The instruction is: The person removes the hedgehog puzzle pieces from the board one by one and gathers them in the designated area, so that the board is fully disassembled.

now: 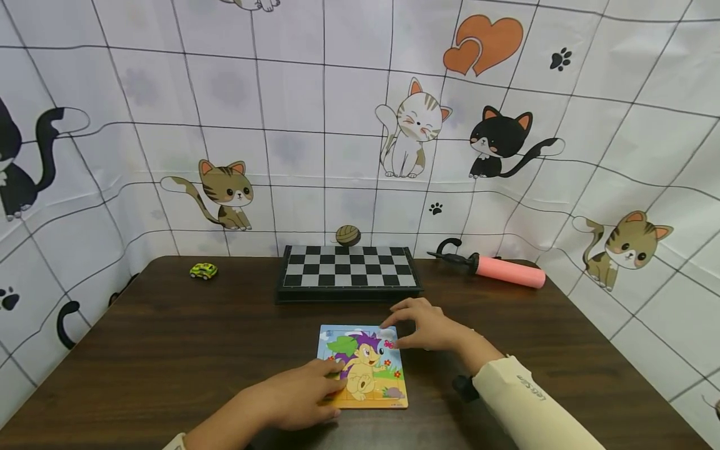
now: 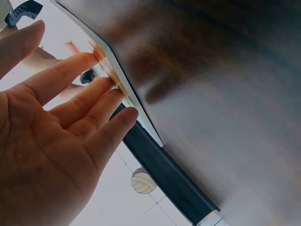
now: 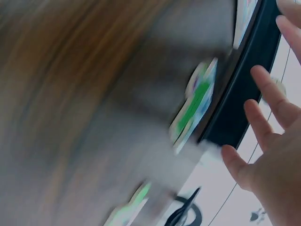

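Note:
A square picture puzzle (image 1: 371,390) of a purple-haired hedgehog lies on the dark table. My left hand (image 1: 298,394) rests its fingertips on the puzzle's left side, fingers fairly straight. In the left wrist view these fingers (image 2: 108,136) touch the board's thin edge (image 2: 134,96). At the puzzle's upper right corner is my right hand (image 1: 424,325), fingers spread and loosely bent, holding nothing visible. The right wrist view has that hand (image 3: 277,155) with its fingers apart, near a flat green-and-blue piece (image 3: 195,108). A second greenish piece (image 3: 129,207) is partly cut off and blurred.
Behind the puzzle stands a black-and-white checkered board (image 1: 349,267) in a black frame. A small yellow-green toy car (image 1: 204,270) sits at the back left. A pink-bodied hand pump (image 1: 509,272) lies at the back right. Cat-printed white sheeting (image 1: 315,156) surrounds the table (image 1: 197,337).

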Demonstrator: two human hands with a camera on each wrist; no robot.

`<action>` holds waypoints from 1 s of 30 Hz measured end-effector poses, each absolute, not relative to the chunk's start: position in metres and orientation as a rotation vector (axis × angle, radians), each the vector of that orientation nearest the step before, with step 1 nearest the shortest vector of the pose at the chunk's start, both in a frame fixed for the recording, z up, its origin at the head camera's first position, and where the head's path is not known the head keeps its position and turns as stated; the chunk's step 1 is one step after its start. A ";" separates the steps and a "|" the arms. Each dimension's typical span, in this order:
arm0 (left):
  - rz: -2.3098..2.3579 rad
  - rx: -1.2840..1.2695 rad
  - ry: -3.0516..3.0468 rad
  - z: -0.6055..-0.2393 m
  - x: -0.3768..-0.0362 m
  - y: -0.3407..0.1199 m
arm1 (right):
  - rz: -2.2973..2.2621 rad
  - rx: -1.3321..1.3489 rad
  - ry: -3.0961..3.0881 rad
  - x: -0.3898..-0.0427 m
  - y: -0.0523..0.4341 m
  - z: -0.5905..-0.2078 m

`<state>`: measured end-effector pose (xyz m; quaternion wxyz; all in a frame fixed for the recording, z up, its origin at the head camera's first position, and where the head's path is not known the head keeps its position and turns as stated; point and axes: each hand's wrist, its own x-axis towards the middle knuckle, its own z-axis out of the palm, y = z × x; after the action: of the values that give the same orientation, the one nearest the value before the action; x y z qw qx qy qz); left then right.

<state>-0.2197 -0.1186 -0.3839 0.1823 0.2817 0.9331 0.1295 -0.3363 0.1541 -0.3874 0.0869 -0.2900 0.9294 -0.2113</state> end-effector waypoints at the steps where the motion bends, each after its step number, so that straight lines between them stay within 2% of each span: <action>1: 0.367 0.797 2.633 -0.384 -0.220 -0.119 | -0.611 -0.877 2.741 -0.336 0.149 -0.388; 19: 0.395 0.808 2.616 -0.383 -0.219 -0.120 | -0.587 -0.836 2.620 -0.336 0.128 -0.393; 30: 0.406 0.803 2.620 -0.382 -0.217 -0.121 | -0.659 -1.021 2.705 -0.330 0.124 -0.393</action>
<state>-0.2174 -0.1206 -0.3820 0.1846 0.2850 0.9295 0.1441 -0.3296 0.1244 -0.3931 0.0881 -0.3429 0.9087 -0.2213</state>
